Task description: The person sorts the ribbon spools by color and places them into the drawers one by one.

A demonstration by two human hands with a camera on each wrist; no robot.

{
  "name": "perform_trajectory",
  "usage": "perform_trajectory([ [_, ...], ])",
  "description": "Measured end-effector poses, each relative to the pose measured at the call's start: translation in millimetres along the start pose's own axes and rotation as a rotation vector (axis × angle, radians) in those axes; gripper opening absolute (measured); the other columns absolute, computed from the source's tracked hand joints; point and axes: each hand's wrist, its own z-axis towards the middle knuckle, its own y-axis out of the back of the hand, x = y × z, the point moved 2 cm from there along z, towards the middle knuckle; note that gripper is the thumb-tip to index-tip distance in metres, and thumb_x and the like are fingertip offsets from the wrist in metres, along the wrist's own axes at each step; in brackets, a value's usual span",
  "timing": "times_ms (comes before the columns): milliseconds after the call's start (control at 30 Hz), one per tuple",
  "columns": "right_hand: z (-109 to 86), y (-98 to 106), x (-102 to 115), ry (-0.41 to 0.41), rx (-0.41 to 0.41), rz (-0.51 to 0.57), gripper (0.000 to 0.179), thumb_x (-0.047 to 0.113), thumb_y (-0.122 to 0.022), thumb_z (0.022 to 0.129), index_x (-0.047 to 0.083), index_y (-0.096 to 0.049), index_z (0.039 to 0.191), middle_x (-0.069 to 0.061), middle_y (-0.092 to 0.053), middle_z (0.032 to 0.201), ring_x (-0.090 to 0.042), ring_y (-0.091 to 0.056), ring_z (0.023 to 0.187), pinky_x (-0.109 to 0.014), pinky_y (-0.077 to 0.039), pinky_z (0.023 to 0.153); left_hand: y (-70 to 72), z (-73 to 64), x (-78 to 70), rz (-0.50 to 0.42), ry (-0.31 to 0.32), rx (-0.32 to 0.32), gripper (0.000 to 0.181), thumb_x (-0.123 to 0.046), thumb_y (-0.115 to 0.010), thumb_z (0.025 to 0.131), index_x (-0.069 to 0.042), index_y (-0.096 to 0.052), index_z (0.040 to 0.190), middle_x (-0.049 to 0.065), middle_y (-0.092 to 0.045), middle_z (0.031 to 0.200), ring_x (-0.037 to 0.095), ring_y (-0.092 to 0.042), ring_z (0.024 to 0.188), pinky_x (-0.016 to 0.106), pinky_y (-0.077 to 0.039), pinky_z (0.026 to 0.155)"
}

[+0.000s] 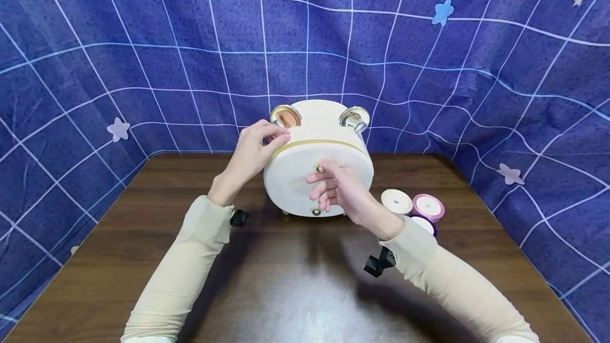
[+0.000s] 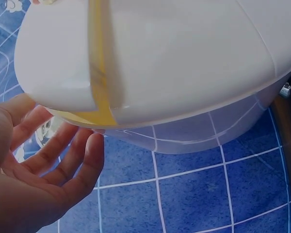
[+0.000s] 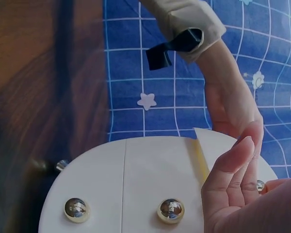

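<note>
A white rounded box (image 1: 281, 179) with a gold strip and two shiny ear-shaped pieces stands on the table. My left hand (image 1: 252, 150) touches its upper left edge near the gold ear (image 1: 286, 116); the other fingers hang loosely beside it in the left wrist view. With thumb and forefinger, my right hand (image 1: 345, 189) pinches the top knob (image 1: 320, 168) on the front. A lower knob (image 1: 316, 211) shows beneath that hand, and the middle knob (image 3: 170, 210) appears in the right wrist view. The top front section stands out slightly from the body, showing a yellow strip (image 2: 101, 73).
Right of the box lie a cream ribbon spool (image 1: 396, 201), a pink ribbon spool (image 1: 428, 206) and a dark purple-edged spool (image 1: 423, 224), partly behind the right wrist. A blue gridded cloth (image 1: 305, 30) hangs behind and around the brown table (image 1: 286, 295).
</note>
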Motion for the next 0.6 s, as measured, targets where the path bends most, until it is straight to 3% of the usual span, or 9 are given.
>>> perform_trajectory([
  [200,-7.9,-0.9,-2.0,0.0,0.004,0.003,0.047,0.038,-0.038,0.102,-0.003,-0.061,0.103,0.001,-0.065,0.059,-0.011,-0.056,0.045,-0.024,-0.045,0.047,-1.2,0.0,1.3,-0.008,-0.001,-0.001,0.017,-0.019,-0.069,0.089,-0.006,-0.076,0.098,0.011,-0.069,0.09,0.021,-0.059,0.076,0.038,-0.048,0.07],
  [433,-17.0,-2.9,-4.5,0.013,0.033,0.003,0.045,0.037,-0.037,0.102,-0.001,-0.061,0.101,0.0,-0.066,0.059,-0.011,-0.057,0.044,-0.023,-0.045,0.047,-1.7,-0.4,1.9,0.005,-0.001,-0.007,0.017,-0.02,-0.069,0.089,-0.008,-0.076,0.098,0.009,-0.069,0.089,0.02,-0.06,0.076,0.029,-0.046,0.07],
  [600,-23.1,-4.7,-7.1,0.016,0.059,-0.002,0.045,0.037,-0.036,0.102,0.0,-0.061,0.101,0.0,-0.067,0.06,-0.01,-0.058,0.045,-0.023,-0.044,0.047,-2.1,-0.6,2.6,0.007,0.008,-0.004,0.017,-0.02,-0.068,0.09,-0.007,-0.076,0.099,0.01,-0.069,0.09,0.02,-0.059,0.077,0.031,-0.046,0.07],
])
